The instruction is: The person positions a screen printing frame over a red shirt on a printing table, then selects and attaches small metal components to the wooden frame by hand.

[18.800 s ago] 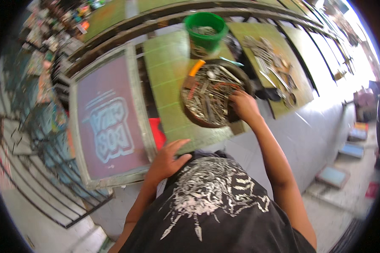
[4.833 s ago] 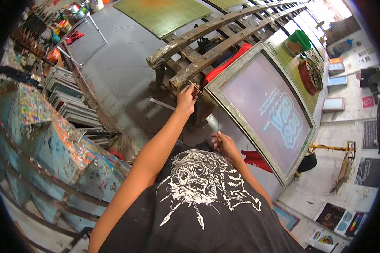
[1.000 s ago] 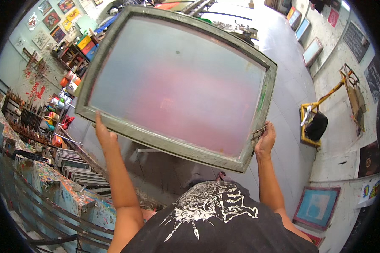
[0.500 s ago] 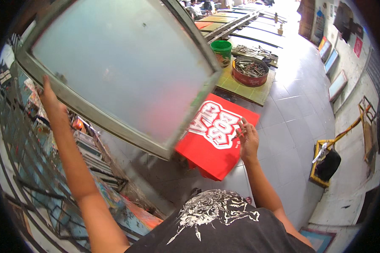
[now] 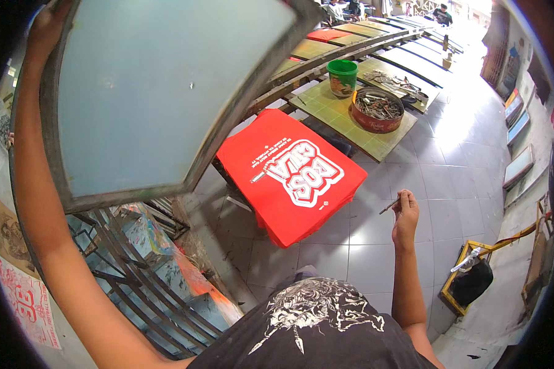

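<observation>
My left hand (image 5: 45,34) grips the edge of a large screen printing frame (image 5: 144,104), with pale mesh in a worn grey border, raised and tilted at the upper left. Right of the frame's lower corner, a red cloth (image 5: 292,178) printed with white lettering is stretched over a flat board. Beyond the cloth's near right edge, my right hand (image 5: 405,221) is up over the floor. Pinched between its fingers is a short, thin dark rod (image 5: 388,207). Neither the cloth nor the board is touched by my hands.
A yellow-green board (image 5: 385,141) holds a green bucket (image 5: 342,79) and a round red tin (image 5: 377,114) full of small metal pieces. More boards line a long rail (image 5: 351,55). On my left stands a dark metal rack (image 5: 148,289). A yellow frame (image 5: 454,295) leans by the right wall.
The screen printing frame has moved left and up, uncovering more of the red cloth. My left hand is higher along its edge. My right hand has moved right, away from the cloth.
</observation>
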